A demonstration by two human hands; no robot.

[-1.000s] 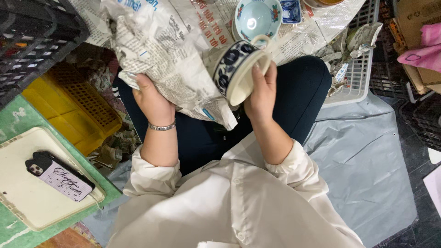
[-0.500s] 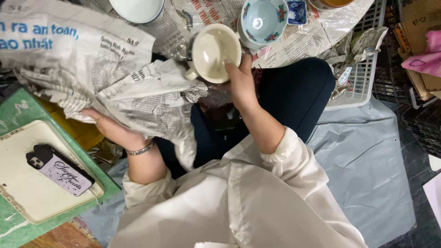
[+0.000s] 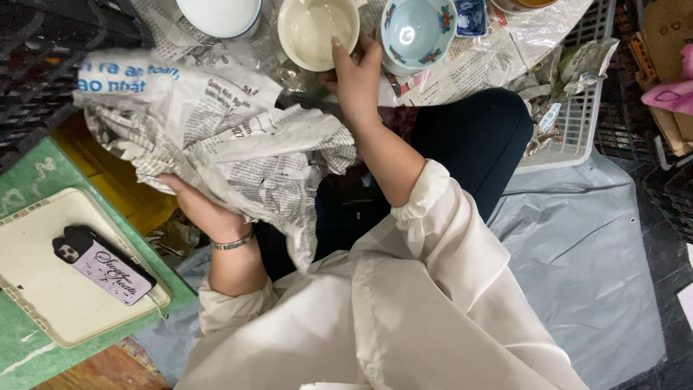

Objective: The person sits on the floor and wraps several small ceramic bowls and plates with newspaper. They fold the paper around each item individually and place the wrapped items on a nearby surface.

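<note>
My right hand (image 3: pixel 355 76) reaches forward and grips the near rim of a cream bowl (image 3: pixel 315 29), which rests among other dishes on spread newspaper. My left hand (image 3: pixel 193 204) is under a large crumpled sheet of newspaper (image 3: pixel 224 144) and holds it out to my left, over my lap. A pale blue bowl with a flowered rim (image 3: pixel 417 32) stands just right of the cream bowl. A white bowl with a dark rim (image 3: pixel 220 14) stands to its left, partly cut off by the frame's top.
A cream tray (image 3: pixel 43 289) with a phone (image 3: pixel 101 266) lies on a green board at the left. A yellow crate (image 3: pixel 123 180) and a black crate (image 3: pixel 50 65) sit beyond it. A white basket (image 3: pixel 577 130) with paper scraps stands right, on grey plastic sheeting (image 3: pixel 577 253).
The newspaper came off the bowl; my left hand carried the sheet away to the left. My right hand moved the bowl forward and set it upright among the other dishes.
</note>
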